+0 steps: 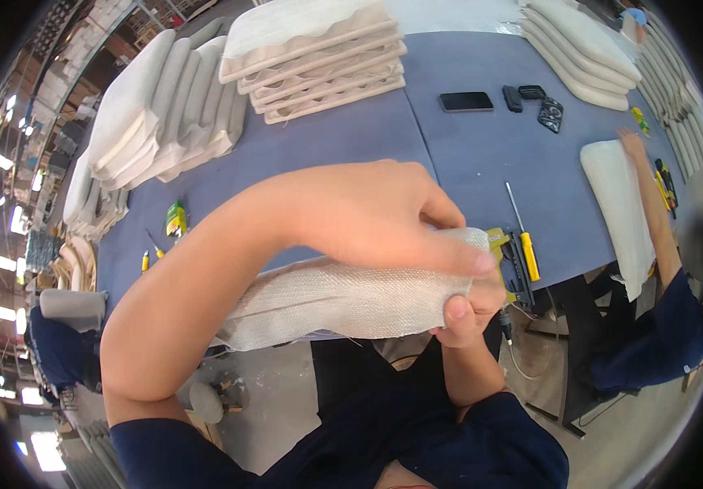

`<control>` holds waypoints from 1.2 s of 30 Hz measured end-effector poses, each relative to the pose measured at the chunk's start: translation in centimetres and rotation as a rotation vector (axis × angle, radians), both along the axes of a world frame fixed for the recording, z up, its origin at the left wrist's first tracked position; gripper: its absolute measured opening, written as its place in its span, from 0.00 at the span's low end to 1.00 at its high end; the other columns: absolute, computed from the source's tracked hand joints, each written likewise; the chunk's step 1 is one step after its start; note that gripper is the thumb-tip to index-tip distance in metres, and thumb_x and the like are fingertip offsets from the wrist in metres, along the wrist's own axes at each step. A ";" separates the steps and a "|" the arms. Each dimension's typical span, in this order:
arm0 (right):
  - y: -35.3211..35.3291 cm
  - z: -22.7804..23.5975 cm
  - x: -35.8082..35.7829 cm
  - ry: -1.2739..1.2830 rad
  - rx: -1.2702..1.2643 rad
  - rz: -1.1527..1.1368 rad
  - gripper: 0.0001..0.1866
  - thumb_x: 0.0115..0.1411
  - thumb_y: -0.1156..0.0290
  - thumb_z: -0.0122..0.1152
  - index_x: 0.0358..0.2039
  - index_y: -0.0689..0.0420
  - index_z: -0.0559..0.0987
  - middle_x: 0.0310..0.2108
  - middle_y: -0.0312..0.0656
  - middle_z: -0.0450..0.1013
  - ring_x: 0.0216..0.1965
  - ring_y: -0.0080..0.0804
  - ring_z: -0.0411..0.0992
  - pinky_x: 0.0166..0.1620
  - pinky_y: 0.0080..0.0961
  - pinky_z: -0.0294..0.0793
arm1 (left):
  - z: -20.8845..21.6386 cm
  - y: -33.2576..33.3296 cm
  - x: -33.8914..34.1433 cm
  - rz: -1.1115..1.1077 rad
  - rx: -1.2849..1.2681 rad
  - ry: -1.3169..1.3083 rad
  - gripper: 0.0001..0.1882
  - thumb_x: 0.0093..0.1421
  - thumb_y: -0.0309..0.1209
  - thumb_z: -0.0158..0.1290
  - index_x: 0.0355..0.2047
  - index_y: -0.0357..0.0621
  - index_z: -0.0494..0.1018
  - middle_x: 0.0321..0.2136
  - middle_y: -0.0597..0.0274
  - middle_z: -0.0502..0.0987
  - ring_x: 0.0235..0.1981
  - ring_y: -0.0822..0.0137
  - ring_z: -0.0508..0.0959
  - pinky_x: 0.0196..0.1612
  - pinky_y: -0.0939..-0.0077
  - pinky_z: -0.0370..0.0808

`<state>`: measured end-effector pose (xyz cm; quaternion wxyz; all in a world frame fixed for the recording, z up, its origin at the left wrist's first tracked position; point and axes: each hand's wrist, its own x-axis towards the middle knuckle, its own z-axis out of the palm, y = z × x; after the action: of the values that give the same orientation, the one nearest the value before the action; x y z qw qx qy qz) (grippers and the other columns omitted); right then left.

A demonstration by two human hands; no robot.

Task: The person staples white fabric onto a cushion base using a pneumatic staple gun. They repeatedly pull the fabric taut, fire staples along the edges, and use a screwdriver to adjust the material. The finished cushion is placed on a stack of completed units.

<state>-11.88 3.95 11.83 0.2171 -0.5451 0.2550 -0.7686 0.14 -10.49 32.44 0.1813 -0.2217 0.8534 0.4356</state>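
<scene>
A beige fabric-covered cushion panel (343,306) is held edge-up in front of my body at the near edge of the table. My left hand (376,208) reaches over it from the left, wrist bent, with the thumb pressing the cloth near the right-hand corner. At that same corner my right hand (473,314) pinches the fabric, its thumb on the near face and its fingers wrapped behind. The far side of the panel is hidden. Just right of my hands lie a black and yellow staple gun (518,269) with a hose and a yellow-handled screwdriver (529,257).
Stacked beige panels (319,69) stand at the back of the blue-grey table (351,134), with more at left (164,106) and right (583,57). A phone (466,102) and small black items lie far right. A co-worker's arm (663,236) touches another panel (619,204).
</scene>
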 end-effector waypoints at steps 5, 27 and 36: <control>-1.1 0.6 0.4 0.028 -0.015 -0.136 0.23 0.74 0.70 0.66 0.17 0.56 0.81 0.13 0.31 0.75 0.13 0.25 0.73 0.21 0.24 0.69 | 0.9 0.9 -0.7 -0.017 -0.167 -0.093 0.32 0.72 0.57 0.63 0.63 0.45 0.86 0.47 0.40 0.90 0.51 0.41 0.87 0.54 0.55 0.82; 4.9 -16.1 -24.0 0.842 1.277 -0.801 0.18 0.70 0.66 0.75 0.57 0.56 0.85 0.50 0.51 0.83 0.56 0.60 0.81 0.58 0.53 0.81 | 0.4 2.3 -1.3 -0.033 -0.352 0.109 0.30 0.74 0.47 0.63 0.64 0.33 0.82 0.38 0.36 0.89 0.41 0.37 0.90 0.48 0.51 0.85; 3.9 2.0 -16.9 0.143 0.757 -0.490 0.16 0.81 0.73 0.63 0.63 0.60 0.72 0.54 0.53 0.83 0.53 0.43 0.86 0.55 0.40 0.86 | 0.8 4.4 -1.7 -0.023 -0.360 0.065 0.29 0.74 0.47 0.62 0.64 0.36 0.81 0.38 0.35 0.88 0.40 0.34 0.88 0.47 0.48 0.84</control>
<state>-28.77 7.82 13.87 0.1946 -0.4026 0.6536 -0.6106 -1.59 -6.12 33.22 0.1160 -0.2267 0.9254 0.2809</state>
